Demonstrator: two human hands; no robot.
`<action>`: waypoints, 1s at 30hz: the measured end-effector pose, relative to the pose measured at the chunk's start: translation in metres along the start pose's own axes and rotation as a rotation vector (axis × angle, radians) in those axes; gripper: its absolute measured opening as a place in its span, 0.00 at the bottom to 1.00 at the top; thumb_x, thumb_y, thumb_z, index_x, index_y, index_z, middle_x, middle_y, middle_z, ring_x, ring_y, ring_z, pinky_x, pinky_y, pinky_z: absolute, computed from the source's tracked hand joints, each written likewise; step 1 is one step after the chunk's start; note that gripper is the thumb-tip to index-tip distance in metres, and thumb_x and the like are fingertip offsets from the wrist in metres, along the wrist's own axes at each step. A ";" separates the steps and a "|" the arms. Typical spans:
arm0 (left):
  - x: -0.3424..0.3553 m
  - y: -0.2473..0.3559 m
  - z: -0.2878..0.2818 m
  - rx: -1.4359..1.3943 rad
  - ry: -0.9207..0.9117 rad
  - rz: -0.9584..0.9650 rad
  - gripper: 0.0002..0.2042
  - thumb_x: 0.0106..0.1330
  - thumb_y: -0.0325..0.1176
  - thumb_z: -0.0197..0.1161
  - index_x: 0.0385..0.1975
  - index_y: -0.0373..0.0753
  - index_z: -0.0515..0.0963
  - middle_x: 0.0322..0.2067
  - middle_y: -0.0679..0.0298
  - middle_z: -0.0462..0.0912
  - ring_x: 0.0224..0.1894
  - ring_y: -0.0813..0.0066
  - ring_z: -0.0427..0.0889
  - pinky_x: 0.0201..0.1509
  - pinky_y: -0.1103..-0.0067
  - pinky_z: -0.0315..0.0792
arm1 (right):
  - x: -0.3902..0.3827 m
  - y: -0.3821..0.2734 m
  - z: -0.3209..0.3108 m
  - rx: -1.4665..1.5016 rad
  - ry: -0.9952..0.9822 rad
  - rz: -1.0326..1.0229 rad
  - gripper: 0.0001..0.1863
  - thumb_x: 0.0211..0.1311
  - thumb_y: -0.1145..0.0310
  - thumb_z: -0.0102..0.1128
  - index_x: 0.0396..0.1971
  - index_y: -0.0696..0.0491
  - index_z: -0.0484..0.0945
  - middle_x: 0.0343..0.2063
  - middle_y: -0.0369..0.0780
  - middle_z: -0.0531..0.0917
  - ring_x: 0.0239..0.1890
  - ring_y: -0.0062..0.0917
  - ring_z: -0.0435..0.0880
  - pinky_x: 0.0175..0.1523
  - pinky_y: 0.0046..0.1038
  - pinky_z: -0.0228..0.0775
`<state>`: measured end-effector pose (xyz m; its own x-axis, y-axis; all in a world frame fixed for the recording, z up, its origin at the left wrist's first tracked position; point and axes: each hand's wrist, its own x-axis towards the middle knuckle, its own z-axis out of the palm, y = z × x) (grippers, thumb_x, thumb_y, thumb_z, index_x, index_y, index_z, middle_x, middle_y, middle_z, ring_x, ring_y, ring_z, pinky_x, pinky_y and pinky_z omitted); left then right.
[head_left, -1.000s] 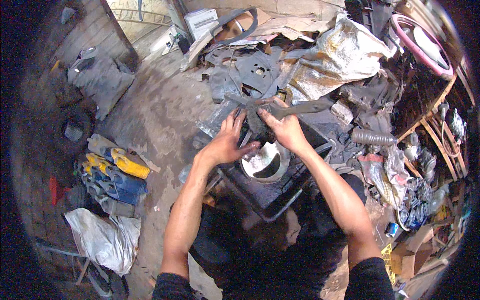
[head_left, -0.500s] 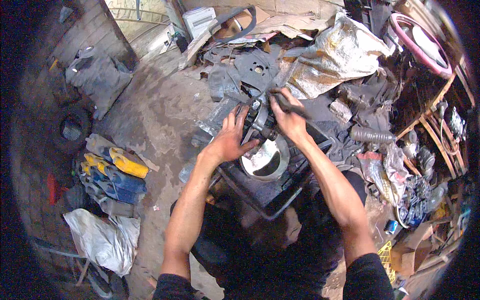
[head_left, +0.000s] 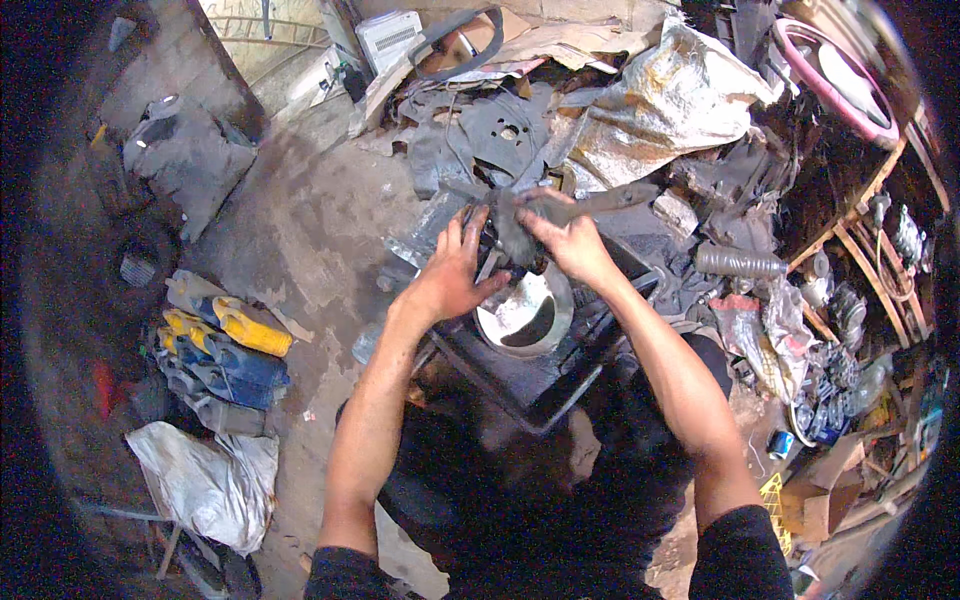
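Note:
A dark metal part with a curved band rests on a black, box-like base in front of me. My left hand holds its left side, fingers along it and thumb apart. My right hand is closed on a long, dark, brush-like tool. The tool's wide grey end is smeared by motion and lies over the top of the metal part, hiding much of it. Just below both hands sits a round, shiny metal bowl with a dark patch inside.
Behind the base lie flat dark sheets and a dirty white sack. Yellow and blue containers and a white sack are on the left. Clear plastic bottles, bags and a wooden frame crowd the right.
My right hand has shifted slightly left and down, and the tool's grey end now covers the curved metal band. My left hand stays on the metal part.

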<state>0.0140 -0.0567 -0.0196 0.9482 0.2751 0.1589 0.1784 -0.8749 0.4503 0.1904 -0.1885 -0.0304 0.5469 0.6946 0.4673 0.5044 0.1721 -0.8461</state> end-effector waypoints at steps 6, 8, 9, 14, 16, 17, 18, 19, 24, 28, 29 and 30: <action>0.002 0.004 -0.005 -0.006 0.001 0.005 0.49 0.62 0.51 0.68 0.74 0.42 0.41 0.70 0.33 0.43 0.73 0.33 0.45 0.75 0.55 0.52 | 0.007 -0.007 -0.011 -0.110 0.120 0.025 0.20 0.62 0.59 0.67 0.51 0.51 0.79 0.42 0.45 0.84 0.47 0.36 0.83 0.55 0.34 0.73; 0.002 0.004 -0.008 0.018 0.000 0.010 0.49 0.61 0.50 0.69 0.74 0.40 0.42 0.69 0.33 0.45 0.72 0.32 0.48 0.74 0.55 0.53 | 0.000 -0.011 -0.008 0.103 -0.035 0.040 0.21 0.63 0.59 0.67 0.51 0.55 0.79 0.46 0.42 0.84 0.50 0.29 0.82 0.57 0.32 0.72; 0.002 0.003 -0.005 0.027 0.012 0.025 0.50 0.60 0.50 0.70 0.74 0.39 0.42 0.69 0.33 0.45 0.71 0.32 0.50 0.73 0.55 0.54 | -0.002 -0.011 -0.010 0.124 -0.114 0.062 0.21 0.63 0.59 0.66 0.51 0.56 0.78 0.47 0.42 0.84 0.50 0.28 0.81 0.57 0.32 0.72; 0.001 0.005 -0.002 0.045 0.021 -0.001 0.51 0.59 0.50 0.70 0.74 0.37 0.42 0.69 0.33 0.46 0.70 0.31 0.52 0.73 0.55 0.55 | 0.010 -0.011 -0.034 -0.460 -0.017 -0.015 0.20 0.61 0.63 0.65 0.52 0.51 0.79 0.47 0.49 0.83 0.50 0.41 0.83 0.51 0.37 0.76; 0.000 0.008 -0.005 0.045 0.001 -0.017 0.50 0.60 0.50 0.69 0.74 0.37 0.42 0.69 0.33 0.45 0.70 0.31 0.51 0.73 0.55 0.54 | 0.003 -0.014 -0.035 -0.191 -0.076 -0.024 0.19 0.62 0.63 0.65 0.51 0.53 0.79 0.46 0.45 0.84 0.50 0.36 0.83 0.55 0.35 0.74; -0.001 0.006 -0.006 0.046 -0.010 -0.027 0.50 0.60 0.50 0.69 0.74 0.37 0.42 0.69 0.33 0.45 0.70 0.31 0.51 0.73 0.55 0.54 | -0.003 -0.016 -0.030 -0.090 -0.166 0.000 0.17 0.63 0.63 0.65 0.49 0.54 0.79 0.45 0.43 0.84 0.50 0.33 0.82 0.55 0.33 0.73; 0.000 0.007 -0.003 0.039 -0.016 -0.034 0.50 0.60 0.49 0.69 0.74 0.37 0.42 0.69 0.33 0.45 0.70 0.31 0.51 0.73 0.55 0.54 | -0.010 -0.027 -0.026 0.003 -0.257 0.024 0.16 0.64 0.63 0.64 0.48 0.55 0.80 0.44 0.41 0.83 0.50 0.29 0.80 0.56 0.31 0.71; -0.001 0.004 -0.003 0.044 -0.014 0.010 0.50 0.60 0.50 0.70 0.74 0.38 0.42 0.69 0.33 0.44 0.70 0.30 0.51 0.73 0.55 0.54 | -0.013 -0.032 -0.024 0.097 -0.349 0.050 0.15 0.65 0.63 0.63 0.46 0.56 0.80 0.44 0.39 0.83 0.49 0.26 0.79 0.57 0.29 0.70; 0.003 0.005 -0.005 -0.023 -0.007 -0.008 0.49 0.62 0.51 0.69 0.74 0.45 0.41 0.70 0.32 0.43 0.73 0.33 0.44 0.75 0.54 0.50 | 0.005 -0.016 -0.038 -0.276 -0.129 0.159 0.15 0.65 0.66 0.63 0.49 0.56 0.79 0.45 0.40 0.84 0.50 0.25 0.80 0.57 0.30 0.71; 0.000 0.005 -0.004 0.019 -0.020 -0.039 0.49 0.62 0.51 0.68 0.74 0.42 0.41 0.69 0.32 0.44 0.73 0.33 0.45 0.75 0.55 0.51 | -0.007 -0.028 -0.028 -0.049 -0.138 -0.003 0.18 0.63 0.63 0.65 0.51 0.53 0.79 0.44 0.39 0.85 0.49 0.27 0.82 0.56 0.32 0.73; -0.002 0.002 -0.003 0.021 -0.013 -0.031 0.49 0.62 0.51 0.68 0.74 0.41 0.41 0.69 0.32 0.44 0.73 0.33 0.45 0.75 0.55 0.51 | -0.009 -0.024 -0.018 0.097 -0.255 0.032 0.17 0.64 0.63 0.64 0.50 0.53 0.80 0.46 0.40 0.84 0.50 0.26 0.81 0.59 0.32 0.71; 0.000 0.003 -0.002 0.012 -0.006 -0.016 0.49 0.62 0.51 0.68 0.74 0.40 0.41 0.69 0.32 0.45 0.73 0.33 0.45 0.75 0.55 0.51 | -0.012 -0.020 -0.009 0.111 -0.250 -0.015 0.17 0.64 0.63 0.64 0.49 0.54 0.80 0.46 0.40 0.84 0.50 0.26 0.80 0.59 0.32 0.71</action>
<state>0.0135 -0.0584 -0.0162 0.9467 0.2869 0.1462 0.1968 -0.8749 0.4424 0.1797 -0.2069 -0.0166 0.3507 0.8400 0.4139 0.4275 0.2497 -0.8689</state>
